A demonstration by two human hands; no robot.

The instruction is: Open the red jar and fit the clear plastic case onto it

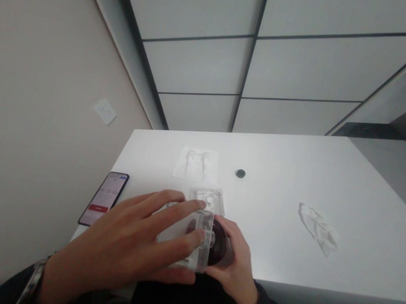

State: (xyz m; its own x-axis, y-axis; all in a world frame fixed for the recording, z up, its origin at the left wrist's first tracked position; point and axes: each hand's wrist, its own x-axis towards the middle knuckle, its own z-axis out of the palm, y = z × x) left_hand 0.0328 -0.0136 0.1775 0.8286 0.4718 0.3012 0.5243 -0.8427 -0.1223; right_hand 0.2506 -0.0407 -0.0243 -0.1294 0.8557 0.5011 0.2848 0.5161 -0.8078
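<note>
My left hand (pixel 142 238) is closed round a clear plastic box (pixel 202 256), its fingers spread along the top and side and the thumb side underneath. My right hand (pixel 241 262) is wrapped round a dark reddish-brown round object (pixel 219 245) with a shiny, silvery centre. The round object is right up against the right end of the box; whether part of it is inside the box I cannot tell. Just behind the box lies a clear plastic tray (pixel 220 202) with a round recess. The left hand hides most of the box.
A phone (pixel 105 198) with a timer on its screen lies at the left edge of the white table (pixel 268 204). Farther back are a clear packet (pixel 196 165) with white pieces and a small dark disc (pixel 240 173). Crumpled white cloth or wrapping (pixel 318 228) lies right.
</note>
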